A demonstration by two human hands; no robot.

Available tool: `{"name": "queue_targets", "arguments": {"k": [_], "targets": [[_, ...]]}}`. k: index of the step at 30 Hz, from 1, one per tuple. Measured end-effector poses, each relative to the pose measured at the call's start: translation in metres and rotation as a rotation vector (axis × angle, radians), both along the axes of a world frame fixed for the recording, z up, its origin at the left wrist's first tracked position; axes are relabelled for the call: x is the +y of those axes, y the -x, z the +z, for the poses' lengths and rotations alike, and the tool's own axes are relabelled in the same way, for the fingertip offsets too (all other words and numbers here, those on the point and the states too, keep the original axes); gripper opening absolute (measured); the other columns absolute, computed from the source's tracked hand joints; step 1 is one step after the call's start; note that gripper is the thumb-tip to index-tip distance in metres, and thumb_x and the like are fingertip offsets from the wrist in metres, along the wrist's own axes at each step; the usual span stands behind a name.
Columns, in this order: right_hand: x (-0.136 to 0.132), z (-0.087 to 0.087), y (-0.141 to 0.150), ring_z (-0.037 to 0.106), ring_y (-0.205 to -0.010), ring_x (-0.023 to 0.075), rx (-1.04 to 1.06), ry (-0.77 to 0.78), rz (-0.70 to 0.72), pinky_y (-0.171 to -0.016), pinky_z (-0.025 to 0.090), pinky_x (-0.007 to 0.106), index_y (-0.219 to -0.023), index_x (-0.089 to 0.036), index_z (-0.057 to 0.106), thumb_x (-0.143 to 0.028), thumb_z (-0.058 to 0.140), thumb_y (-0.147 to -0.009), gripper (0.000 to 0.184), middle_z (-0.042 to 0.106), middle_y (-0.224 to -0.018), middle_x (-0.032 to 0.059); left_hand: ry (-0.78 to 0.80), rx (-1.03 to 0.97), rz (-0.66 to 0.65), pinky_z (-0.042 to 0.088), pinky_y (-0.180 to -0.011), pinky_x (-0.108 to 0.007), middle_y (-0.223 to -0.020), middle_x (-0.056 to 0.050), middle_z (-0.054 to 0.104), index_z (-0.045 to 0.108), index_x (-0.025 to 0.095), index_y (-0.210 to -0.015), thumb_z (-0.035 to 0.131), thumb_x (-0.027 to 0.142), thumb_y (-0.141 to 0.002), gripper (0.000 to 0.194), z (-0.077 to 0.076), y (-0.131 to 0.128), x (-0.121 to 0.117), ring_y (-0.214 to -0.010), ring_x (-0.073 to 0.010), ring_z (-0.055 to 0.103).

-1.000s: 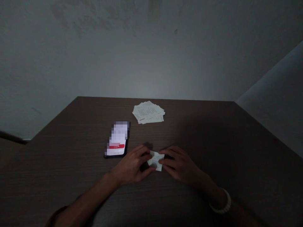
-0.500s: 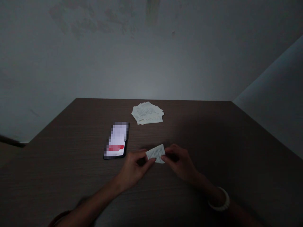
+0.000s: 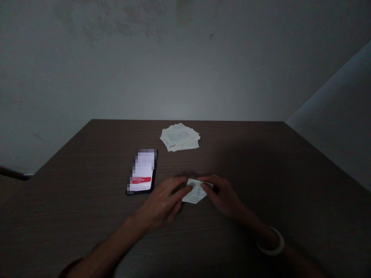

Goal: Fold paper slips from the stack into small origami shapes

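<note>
Head view: I pinch a printed paper slip [image 3: 194, 194] between both hands [image 3: 166, 199] [image 3: 224, 197] over a dark wood-grain table [image 3: 246, 239] against a stained wall [image 3: 179, 69].

You can read no words, numbers or brands here. The paper slip [image 3: 194, 195], just below the centre of the frame, carries rows of dark print too small to make out. So do the stacked papers [image 3: 180, 136] at the centre. On the lit phone [image 3: 144, 166], left of centre, your screen is largely pixelated, and the pale mark on its red bar [image 3: 146, 180] is illegible.
</note>
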State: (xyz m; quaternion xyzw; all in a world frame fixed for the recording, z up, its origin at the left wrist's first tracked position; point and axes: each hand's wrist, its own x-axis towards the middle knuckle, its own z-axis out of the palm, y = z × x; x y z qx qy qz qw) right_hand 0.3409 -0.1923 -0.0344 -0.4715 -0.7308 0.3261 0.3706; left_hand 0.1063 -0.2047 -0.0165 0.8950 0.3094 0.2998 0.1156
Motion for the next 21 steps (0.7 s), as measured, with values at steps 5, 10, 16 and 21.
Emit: {"name": "queue_targets", "arguments": {"k": [5, 10, 16, 21], "targets": [[0.002, -0.007, 0.003, 0.062, -0.086, 0.0189, -0.205, -0.172, 0.084, -0.086, 0.045, 0.040, -0.107, -0.022, 0.067, -0.023, 0.054, -0.092, 0.019, 0.071, -0.096, 0.0041, -0.260, 0.232, -0.106, 0.050, -0.088, -0.043, -0.128, -0.014, 0.056, 0.061, 0.016, -0.107, 0.046, 0.012, -0.094, 0.020, 0.003, 0.000, 0.000, -0.112, -0.0274, 0.055], [0.001, -0.004, 0.004, 0.057, -0.090, 0.0199, -0.302, -0.306, 0.057, -0.084, 0.046, 0.038, -0.101, -0.022, 0.067, -0.023, 0.062, -0.087, 0.015, 0.064, -0.096, 0.0061, -0.132, 0.256, -0.215, 0.050, -0.088, -0.040, -0.106, -0.007, 0.068, 0.063, 0.014, -0.097, 0.047, 0.014, -0.094, 0.016, -0.001, -0.004, 0.001, -0.103, -0.0243, 0.060], [0.000, -0.006, -0.005, 0.056, -0.086, 0.0166, -0.365, -0.395, 0.253, -0.081, 0.045, 0.032, -0.088, -0.021, 0.067, -0.019, 0.060, -0.089, 0.007, 0.066, -0.093, 0.0021, -0.028, 0.222, -0.212, 0.051, -0.086, -0.040, -0.103, -0.009, 0.069, 0.061, 0.011, -0.108, 0.044, 0.012, -0.093, 0.023, -0.006, -0.004, 0.003, -0.099, -0.0230, 0.061], [0.000, -0.003, -0.007, 0.056, -0.084, 0.0162, -0.434, -0.411, 0.310, -0.080, 0.044, 0.032, -0.089, -0.022, 0.066, -0.019, 0.057, -0.090, 0.009, 0.068, -0.096, 0.0005, 0.007, 0.205, -0.195, 0.050, -0.087, -0.040, -0.103, -0.009, 0.069, 0.061, 0.013, -0.110, 0.045, 0.012, -0.091, 0.025, -0.005, -0.004, 0.002, -0.100, -0.0227, 0.061]]}}
